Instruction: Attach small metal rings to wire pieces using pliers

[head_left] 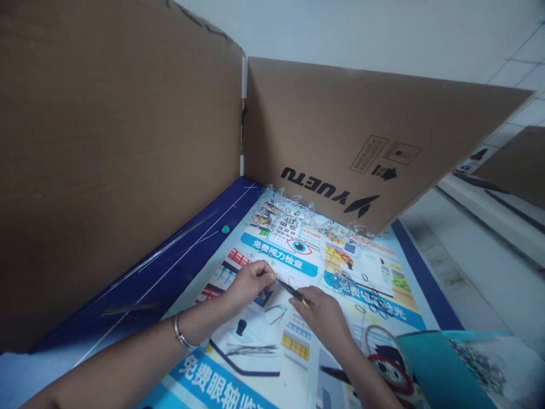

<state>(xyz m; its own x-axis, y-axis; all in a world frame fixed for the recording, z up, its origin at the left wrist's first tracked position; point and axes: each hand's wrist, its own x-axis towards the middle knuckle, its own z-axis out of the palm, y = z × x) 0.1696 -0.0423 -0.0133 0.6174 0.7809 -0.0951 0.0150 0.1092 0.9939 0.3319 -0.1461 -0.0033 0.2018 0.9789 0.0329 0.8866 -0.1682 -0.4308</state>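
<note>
My left hand (251, 284), a silver bangle on its wrist, pinches something too small to make out. Its fingertips meet the tip of a pair of thin, dark-jawed pliers (292, 291) with a yellowish handle. Those pliers are gripped in my right hand (327, 318), just right of the left. Below the hands a bundle of thin cut wires (251, 349) lies on the printed poster sheet (293, 363). Small wire loops (372, 309) and clear, shiny wire pieces (344, 281) are scattered to the right of my right hand.
Tall cardboard panels (128, 142) wall in the left and back (340, 125). Along the back lie many clear shiny pieces (298, 201). Long wires (166, 241) and a small green item (225, 229) rest on the blue surface. A teal container (443, 363) with tangled wire pieces (479, 363) stands right.
</note>
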